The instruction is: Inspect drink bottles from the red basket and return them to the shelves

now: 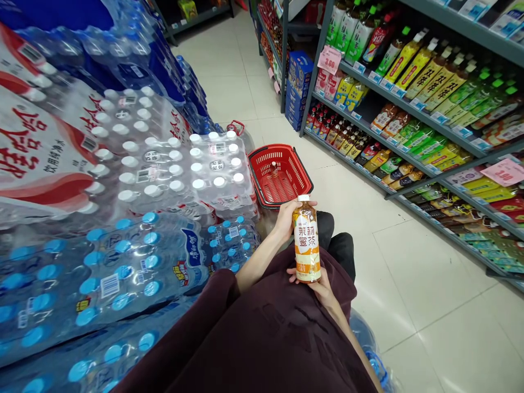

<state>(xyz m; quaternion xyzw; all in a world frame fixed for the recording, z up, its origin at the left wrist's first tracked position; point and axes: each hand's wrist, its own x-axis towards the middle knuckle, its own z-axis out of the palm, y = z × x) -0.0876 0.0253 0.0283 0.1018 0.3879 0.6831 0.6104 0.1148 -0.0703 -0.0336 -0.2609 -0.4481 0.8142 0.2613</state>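
Observation:
I hold an orange-and-white tea bottle [307,240] with a white cap upright in front of my body. My left hand [285,216] grips its upper part near the cap. My right hand [319,286] cups its base from below. Just beyond the bottle, a red shopping basket [301,168] stands on the floor with one small bottle [274,168] inside it. My dark red top fills the lower middle of the view.
Shrink-wrapped packs of water bottles [164,164] are stacked high on my left. Shelves of drink bottles [426,109] run along the right. A pale tiled floor [409,262] forms the aisle between them. Blue cartons [298,82] stand at the shelf end.

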